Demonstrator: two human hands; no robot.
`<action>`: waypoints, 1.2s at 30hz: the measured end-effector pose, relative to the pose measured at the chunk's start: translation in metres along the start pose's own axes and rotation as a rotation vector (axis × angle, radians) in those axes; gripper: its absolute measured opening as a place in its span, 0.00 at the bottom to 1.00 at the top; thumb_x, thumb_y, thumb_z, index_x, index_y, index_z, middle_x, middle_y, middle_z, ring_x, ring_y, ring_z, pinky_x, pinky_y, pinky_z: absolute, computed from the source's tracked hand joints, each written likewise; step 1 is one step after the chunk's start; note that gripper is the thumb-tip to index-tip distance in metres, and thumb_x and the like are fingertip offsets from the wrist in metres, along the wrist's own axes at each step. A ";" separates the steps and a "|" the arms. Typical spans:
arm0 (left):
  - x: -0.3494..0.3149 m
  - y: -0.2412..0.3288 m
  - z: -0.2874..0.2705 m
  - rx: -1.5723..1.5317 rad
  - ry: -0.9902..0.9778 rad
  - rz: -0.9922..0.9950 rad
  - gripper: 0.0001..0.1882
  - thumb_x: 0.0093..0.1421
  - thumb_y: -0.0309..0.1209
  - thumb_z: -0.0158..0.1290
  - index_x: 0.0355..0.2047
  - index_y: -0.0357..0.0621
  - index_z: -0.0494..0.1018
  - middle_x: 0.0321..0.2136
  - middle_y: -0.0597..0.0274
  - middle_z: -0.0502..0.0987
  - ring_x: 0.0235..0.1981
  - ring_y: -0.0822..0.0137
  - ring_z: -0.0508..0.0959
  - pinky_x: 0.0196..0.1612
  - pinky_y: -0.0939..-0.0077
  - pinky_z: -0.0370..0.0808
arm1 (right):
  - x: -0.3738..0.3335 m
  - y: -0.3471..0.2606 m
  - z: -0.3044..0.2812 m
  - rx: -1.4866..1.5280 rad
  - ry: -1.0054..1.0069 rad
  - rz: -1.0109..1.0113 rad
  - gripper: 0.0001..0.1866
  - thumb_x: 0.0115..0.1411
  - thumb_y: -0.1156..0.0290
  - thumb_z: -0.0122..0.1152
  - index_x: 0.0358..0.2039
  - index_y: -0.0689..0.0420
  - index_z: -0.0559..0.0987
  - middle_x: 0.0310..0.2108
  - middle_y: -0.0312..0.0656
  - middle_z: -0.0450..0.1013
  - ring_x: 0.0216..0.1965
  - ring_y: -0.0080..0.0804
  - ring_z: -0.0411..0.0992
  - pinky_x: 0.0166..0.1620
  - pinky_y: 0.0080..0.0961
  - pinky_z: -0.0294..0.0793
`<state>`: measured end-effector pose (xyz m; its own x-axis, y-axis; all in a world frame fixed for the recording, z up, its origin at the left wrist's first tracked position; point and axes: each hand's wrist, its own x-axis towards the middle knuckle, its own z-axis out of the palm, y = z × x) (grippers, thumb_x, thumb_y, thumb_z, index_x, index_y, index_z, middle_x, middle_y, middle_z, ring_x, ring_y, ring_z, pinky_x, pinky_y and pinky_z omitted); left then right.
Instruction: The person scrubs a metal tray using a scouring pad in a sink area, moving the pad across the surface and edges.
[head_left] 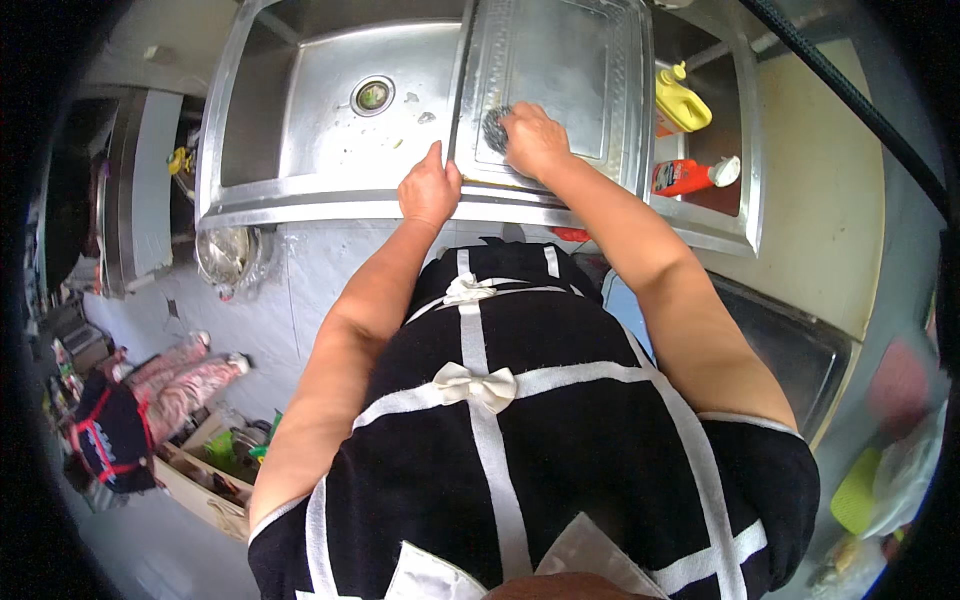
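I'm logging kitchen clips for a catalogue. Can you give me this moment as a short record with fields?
place: steel sink seen from above
left hand: grips the near edge of a metal tray
right hand: presses a steel scouring pad on the tray
tray: lies across the sink's right part
sink drain: food scraps around it
right of tray: yellow bottle, orange bottle

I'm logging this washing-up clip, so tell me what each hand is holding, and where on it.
The right hand presses a steel scouring pad against the metal tray, gripping the pad from above. The left hand grips the tray's near left edge.
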<state>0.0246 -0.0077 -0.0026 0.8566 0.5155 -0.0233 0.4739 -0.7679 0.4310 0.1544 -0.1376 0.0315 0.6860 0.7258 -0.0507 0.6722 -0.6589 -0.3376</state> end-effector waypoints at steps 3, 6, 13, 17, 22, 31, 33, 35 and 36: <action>-0.001 0.003 -0.001 0.014 -0.016 0.008 0.22 0.56 0.37 0.49 0.50 0.42 0.68 0.28 0.50 0.78 0.31 0.52 0.78 0.36 0.58 0.75 | -0.024 -0.005 -0.006 -0.082 -0.161 -0.127 0.10 0.48 0.75 0.52 0.32 0.56 0.79 0.40 0.44 0.69 0.46 0.40 0.69 0.43 0.36 0.74; -0.003 0.004 -0.005 -0.010 -0.017 0.011 0.22 0.56 0.36 0.49 0.50 0.42 0.69 0.29 0.51 0.78 0.32 0.54 0.78 0.36 0.59 0.75 | -0.018 -0.006 -0.002 -0.072 -0.128 -0.124 0.10 0.48 0.73 0.54 0.32 0.57 0.79 0.41 0.44 0.69 0.46 0.42 0.69 0.44 0.37 0.74; -0.004 -0.003 -0.003 -0.098 0.025 0.028 0.21 0.55 0.36 0.50 0.48 0.42 0.69 0.26 0.48 0.77 0.29 0.50 0.78 0.35 0.57 0.74 | 0.048 0.017 -0.007 -0.206 -0.082 0.036 0.12 0.47 0.73 0.57 0.35 0.55 0.78 0.43 0.46 0.69 0.45 0.44 0.70 0.45 0.40 0.74; -0.003 -0.004 -0.002 -0.119 0.042 0.025 0.21 0.54 0.36 0.50 0.48 0.42 0.69 0.25 0.47 0.77 0.28 0.50 0.78 0.34 0.57 0.74 | 0.008 0.003 -0.008 -0.172 -0.211 -0.176 0.13 0.46 0.73 0.57 0.35 0.55 0.78 0.40 0.47 0.70 0.45 0.46 0.70 0.44 0.40 0.74; -0.004 0.001 -0.013 -0.138 0.044 0.077 0.17 0.54 0.32 0.50 0.44 0.39 0.69 0.26 0.53 0.77 0.30 0.54 0.78 0.34 0.58 0.75 | 0.054 0.033 -0.004 -0.222 -0.061 -0.015 0.11 0.47 0.74 0.54 0.33 0.55 0.78 0.38 0.47 0.69 0.44 0.47 0.70 0.44 0.40 0.74; -0.006 -0.011 0.004 -0.172 0.093 0.100 0.20 0.55 0.35 0.50 0.48 0.42 0.69 0.25 0.49 0.77 0.28 0.51 0.78 0.34 0.57 0.75 | 0.006 -0.006 -0.003 -0.116 -0.161 -0.220 0.14 0.50 0.74 0.52 0.37 0.52 0.80 0.42 0.46 0.68 0.49 0.43 0.67 0.49 0.37 0.71; -0.004 -0.008 0.001 -0.158 0.071 0.094 0.20 0.55 0.35 0.50 0.48 0.43 0.69 0.26 0.48 0.77 0.28 0.50 0.78 0.34 0.57 0.75 | 0.028 0.000 -0.002 -0.096 -0.080 -0.095 0.15 0.50 0.74 0.53 0.39 0.52 0.79 0.43 0.46 0.68 0.50 0.42 0.67 0.49 0.37 0.71; -0.006 -0.005 -0.005 -0.156 0.030 0.060 0.20 0.55 0.36 0.50 0.48 0.43 0.69 0.26 0.48 0.77 0.29 0.50 0.78 0.35 0.57 0.75 | 0.051 0.009 -0.003 -0.077 -0.008 0.040 0.16 0.51 0.73 0.54 0.41 0.52 0.79 0.45 0.46 0.69 0.51 0.42 0.66 0.49 0.36 0.70; -0.005 -0.005 -0.009 -0.148 0.013 0.043 0.20 0.55 0.36 0.50 0.48 0.43 0.69 0.26 0.47 0.77 0.29 0.49 0.78 0.35 0.57 0.74 | 0.063 0.010 -0.004 -0.059 0.022 0.104 0.16 0.51 0.72 0.55 0.42 0.52 0.79 0.45 0.46 0.69 0.51 0.43 0.66 0.49 0.36 0.70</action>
<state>0.0159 -0.0034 0.0037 0.8723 0.4889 0.0097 0.4003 -0.7255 0.5599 0.2056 -0.0993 0.0289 0.7583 0.6491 -0.0613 0.6122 -0.7412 -0.2755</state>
